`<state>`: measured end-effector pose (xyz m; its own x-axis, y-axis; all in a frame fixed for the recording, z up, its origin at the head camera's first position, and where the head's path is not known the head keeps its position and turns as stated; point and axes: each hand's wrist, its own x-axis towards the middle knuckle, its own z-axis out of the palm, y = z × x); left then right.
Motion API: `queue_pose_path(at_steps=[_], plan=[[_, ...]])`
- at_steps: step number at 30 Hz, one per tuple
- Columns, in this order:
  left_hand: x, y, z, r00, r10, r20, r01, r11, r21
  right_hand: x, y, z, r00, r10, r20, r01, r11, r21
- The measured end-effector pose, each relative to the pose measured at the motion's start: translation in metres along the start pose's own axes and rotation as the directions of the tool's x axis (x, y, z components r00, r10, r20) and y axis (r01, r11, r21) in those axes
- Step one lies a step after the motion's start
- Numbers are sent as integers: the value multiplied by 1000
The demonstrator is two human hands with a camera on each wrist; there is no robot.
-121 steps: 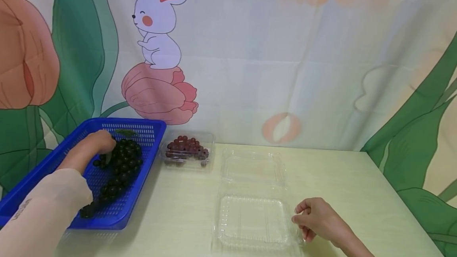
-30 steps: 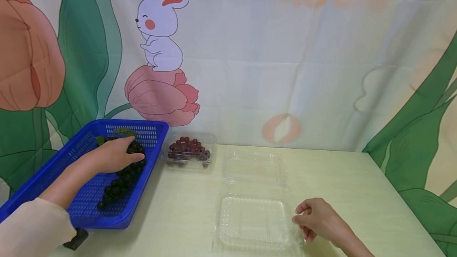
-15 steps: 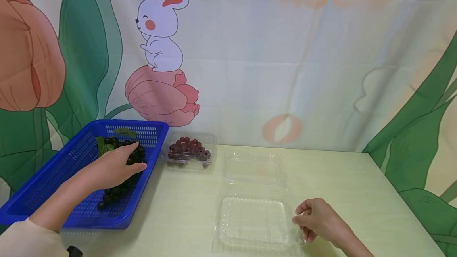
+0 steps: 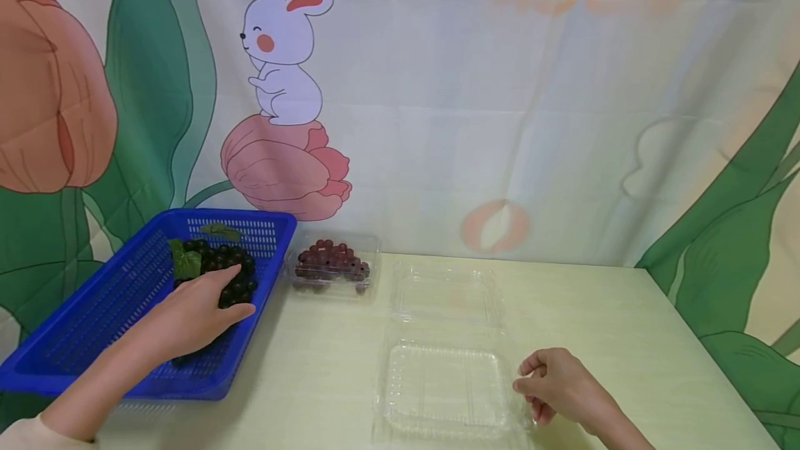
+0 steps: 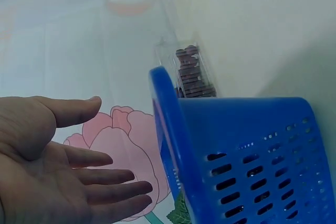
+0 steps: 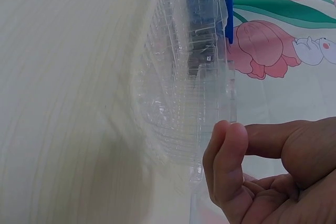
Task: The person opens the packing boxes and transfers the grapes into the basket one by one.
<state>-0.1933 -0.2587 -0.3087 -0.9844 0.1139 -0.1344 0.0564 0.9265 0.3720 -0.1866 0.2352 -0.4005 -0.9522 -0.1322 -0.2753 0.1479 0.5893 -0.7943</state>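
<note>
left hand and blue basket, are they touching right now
Apart: the left wrist view shows the printed backdrop in a gap between the left hand and the blue basket.

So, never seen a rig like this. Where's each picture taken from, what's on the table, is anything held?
No robot here: just a person's two bare hands. The head picture comes from a head-worn camera looking forward and down; the other two come from cameras on the wrists.

On the pale table are a blue basket with dark grapes and green leaves, a clear box with red grapes, and an open clear container.

The left hand is over the basket, fingers extended, holding nothing. The right hand is at the container's edge, fingertips together; whether they pinch it isn't clear.
</note>
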Motion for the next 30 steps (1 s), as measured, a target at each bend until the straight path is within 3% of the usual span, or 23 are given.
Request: queue_pose_path(at_steps=[12, 22, 30], plan=[[-10, 4, 14, 999, -23, -22, 22, 999, -45, 0, 1, 1, 999, 29, -28, -29, 1000, 1], [-18, 5, 22, 995, -90, -50, 89, 996, -14, 0, 1, 0, 1000, 14, -14, -14, 1000, 2], [-25, 7, 32, 987, -159, 2, 159, 987, 31, 0, 3, -1, 1000, 1, -6, -1, 1000, 13]])
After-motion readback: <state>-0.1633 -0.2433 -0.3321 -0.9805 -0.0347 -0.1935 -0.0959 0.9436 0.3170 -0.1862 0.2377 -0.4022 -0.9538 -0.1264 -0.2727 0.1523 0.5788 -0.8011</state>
